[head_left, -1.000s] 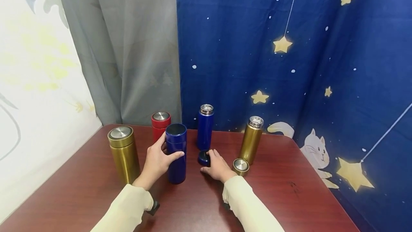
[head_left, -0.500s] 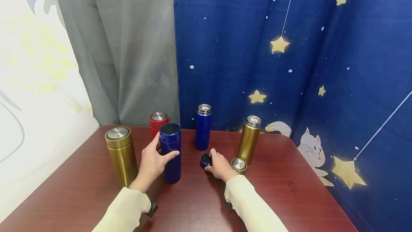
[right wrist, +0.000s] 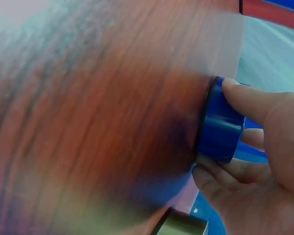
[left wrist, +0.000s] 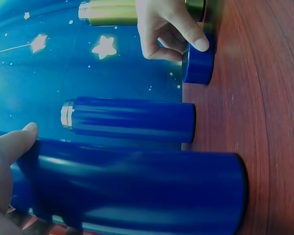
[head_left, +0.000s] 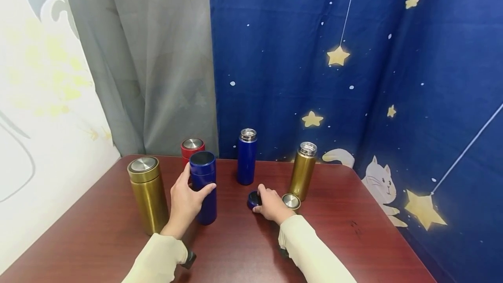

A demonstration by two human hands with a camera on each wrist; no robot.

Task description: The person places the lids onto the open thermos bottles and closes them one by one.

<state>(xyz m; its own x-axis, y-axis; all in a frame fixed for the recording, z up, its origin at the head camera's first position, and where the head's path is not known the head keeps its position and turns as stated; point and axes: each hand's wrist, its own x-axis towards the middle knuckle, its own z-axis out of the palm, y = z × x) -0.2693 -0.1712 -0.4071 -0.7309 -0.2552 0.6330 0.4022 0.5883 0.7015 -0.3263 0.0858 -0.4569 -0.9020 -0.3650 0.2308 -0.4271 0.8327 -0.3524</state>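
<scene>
With thumb and fingers round its upper part, my left hand (head_left: 186,200) grips a large blue capped thermos flask (head_left: 207,211), which stands upright on the table. My right hand (head_left: 273,204) holds a blue flask lid (right wrist: 220,125) between thumb and fingers, at or very close to the tabletop. Behind the two hands stands a slimmer blue flask (head_left: 246,163) with its steel mouth uncovered. An uncapped gold flask (head_left: 301,176) is farther right, and its gold lid (head_left: 291,201) lies in front of it, just beside my right hand.
A large capped gold flask (head_left: 150,195) stands left of my left hand. Partly hidden behind the large blue flask is a red capped flask (head_left: 191,148). The reddish-brown table (head_left: 346,248) ends at a blue star-patterned curtain (head_left: 271,69) and a grey curtain (head_left: 169,56).
My left hand has shifted the large blue flask a little to the left. My right hand has drawn the blue lid slightly right and nearer, away from the slim blue flask.
</scene>
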